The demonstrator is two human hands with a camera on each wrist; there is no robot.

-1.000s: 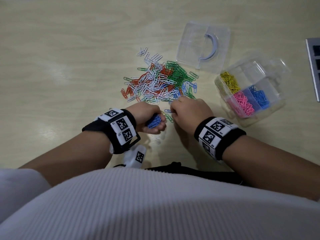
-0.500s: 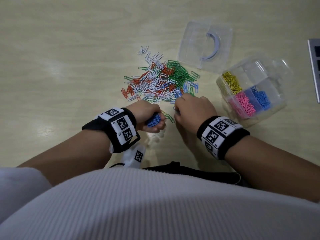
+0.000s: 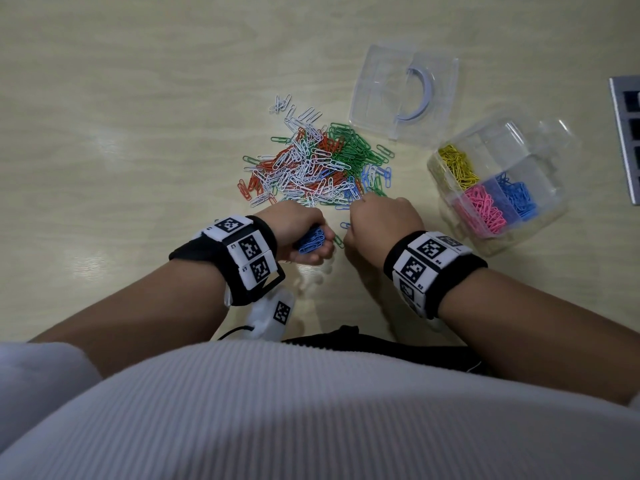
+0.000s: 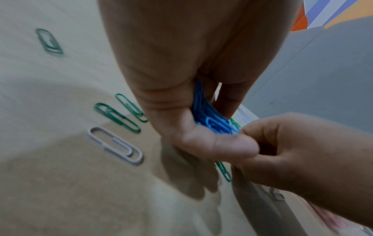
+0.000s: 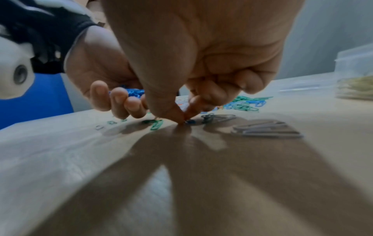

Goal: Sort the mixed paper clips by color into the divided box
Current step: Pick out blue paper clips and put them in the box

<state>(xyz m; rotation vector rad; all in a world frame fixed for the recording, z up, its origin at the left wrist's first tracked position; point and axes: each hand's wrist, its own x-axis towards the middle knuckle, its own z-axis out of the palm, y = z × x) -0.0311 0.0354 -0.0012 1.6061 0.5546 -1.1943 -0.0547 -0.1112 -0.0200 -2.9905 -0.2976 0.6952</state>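
A mixed pile of paper clips (image 3: pixel 311 164), white, orange, green and blue, lies on the table. To its right stands the clear divided box (image 3: pixel 540 157), with yellow (image 3: pixel 457 164), pink (image 3: pixel 483 209) and blue clips (image 3: pixel 517 197) in separate compartments. My left hand (image 3: pixel 308 237) is curled around a bunch of blue clips (image 4: pixel 212 123) just in front of the pile. Right beside it, my right hand (image 5: pixel 182 119) has thumb and index tips pinching a single blue clip (image 5: pixel 190 121) that lies on the table. Its other fingers are curled in.
The box's clear lid (image 3: pixel 405 91) with its curved handle lies behind the box. Loose green clips (image 4: pixel 117 115) and a white clip (image 4: pixel 115 145) lie around my hands. A grey device edge (image 3: pixel 627 133) sits far right. A black cable (image 3: pixel 346 336) runs along the near edge.
My right hand has shifted only slightly at the pile's near edge and now pinches down on the table. The left hand stays put with its blue clips.
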